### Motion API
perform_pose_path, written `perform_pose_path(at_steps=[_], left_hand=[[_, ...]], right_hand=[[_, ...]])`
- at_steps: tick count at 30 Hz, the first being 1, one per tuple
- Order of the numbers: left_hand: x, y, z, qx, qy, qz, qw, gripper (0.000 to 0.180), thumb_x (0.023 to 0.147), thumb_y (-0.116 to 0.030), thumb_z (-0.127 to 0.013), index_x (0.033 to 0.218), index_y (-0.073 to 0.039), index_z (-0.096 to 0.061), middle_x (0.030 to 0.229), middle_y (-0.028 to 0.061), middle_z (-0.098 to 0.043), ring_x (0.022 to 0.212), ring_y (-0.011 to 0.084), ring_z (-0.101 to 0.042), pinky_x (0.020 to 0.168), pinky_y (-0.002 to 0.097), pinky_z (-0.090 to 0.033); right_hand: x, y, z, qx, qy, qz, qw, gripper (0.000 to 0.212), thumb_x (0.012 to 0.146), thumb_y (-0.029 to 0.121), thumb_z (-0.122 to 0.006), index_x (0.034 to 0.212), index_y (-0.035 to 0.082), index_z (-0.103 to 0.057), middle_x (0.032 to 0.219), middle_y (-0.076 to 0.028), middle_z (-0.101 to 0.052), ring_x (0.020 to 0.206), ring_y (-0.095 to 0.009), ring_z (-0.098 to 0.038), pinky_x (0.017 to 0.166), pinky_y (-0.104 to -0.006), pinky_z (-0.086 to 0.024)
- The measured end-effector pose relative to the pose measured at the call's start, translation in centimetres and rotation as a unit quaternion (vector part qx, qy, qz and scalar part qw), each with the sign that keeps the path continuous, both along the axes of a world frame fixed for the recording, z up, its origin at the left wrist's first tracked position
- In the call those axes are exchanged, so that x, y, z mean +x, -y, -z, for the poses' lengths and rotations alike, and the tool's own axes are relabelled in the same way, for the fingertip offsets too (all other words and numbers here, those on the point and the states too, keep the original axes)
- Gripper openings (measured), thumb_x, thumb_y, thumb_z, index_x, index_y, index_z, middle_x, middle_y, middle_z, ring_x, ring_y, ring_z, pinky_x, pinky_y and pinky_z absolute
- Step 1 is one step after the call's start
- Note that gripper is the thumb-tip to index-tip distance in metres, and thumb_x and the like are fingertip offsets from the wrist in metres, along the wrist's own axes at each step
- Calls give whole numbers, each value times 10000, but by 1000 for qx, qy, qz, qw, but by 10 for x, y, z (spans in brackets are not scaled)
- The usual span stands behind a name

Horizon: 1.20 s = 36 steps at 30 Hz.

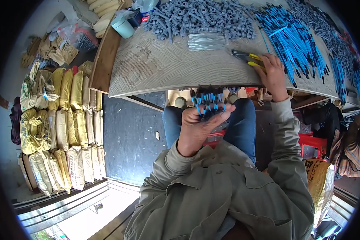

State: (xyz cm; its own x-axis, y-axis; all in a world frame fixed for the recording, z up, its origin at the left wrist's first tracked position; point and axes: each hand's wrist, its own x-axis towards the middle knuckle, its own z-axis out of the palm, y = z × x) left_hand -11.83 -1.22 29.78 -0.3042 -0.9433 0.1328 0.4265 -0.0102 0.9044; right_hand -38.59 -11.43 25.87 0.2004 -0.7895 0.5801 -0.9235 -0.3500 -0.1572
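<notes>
Patterned grey bench (156, 66) spans the upper view. Left hand (200, 128), below bench edge, grips a bundle of blue-black rods (208, 97). Right hand (274, 75), the nearer, touches yellow-handled pliers (253, 56) lying to its upper left; long axis roughly left-right, nose leftward. Right-hand closure: cannot tell.
</notes>
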Motion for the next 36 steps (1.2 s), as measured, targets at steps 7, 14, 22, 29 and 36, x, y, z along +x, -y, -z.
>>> perform_pose_path(at_steps=[7,14,22,29,36], left_hand=[[-20,3,12,32,22,53,998,243,816,28,-639,1056,-10,-635,932,62,-664,857,114,-612,772,245,-495],[-20,-1,13,28,51,42,997,243,804,14,-657,1042,-29,-641,892,15,-647,794,73,-575,713,230,-485],[-19,-3,17,-12,32,59,998,176,800,46,-643,960,-26,-655,845,-16,-626,756,34,-535,643,206,-465],[-23,-6,16,-40,51,35,997,149,792,43,-651,930,-16,-654,856,-11,-632,766,45,-547,660,217,-473],[-16,-3,9,-29,68,15,997,112,801,6,-665,912,-2,-659,832,0,-643,770,52,-563,680,225,-481]], right_hand=[[77,-105,-71,73,252,-206,943,139,738,106,-676,862,46,-666,1130,-107,-582,1177,-316,-449,1028,-489,-241],[90,-109,-54,73,294,-213,929,115,778,96,-633,871,35,-663,1131,-115,-587,1212,-314,-419,1038,-501,-214],[103,-100,-62,96,366,-272,885,106,783,51,-612,873,22,-659,1098,-112,-605,1193,-320,-430,1006,-472,-273],[103,-99,-58,85,369,-265,887,117,762,37,-633,875,26,-660,1077,-104,-617,1182,-311,-439,996,-455,-297],[101,-94,-56,97,395,-288,867,82,758,68,-669,824,26,-643,1082,-108,-623,1182,-294,-450,1002,-464,-285]])
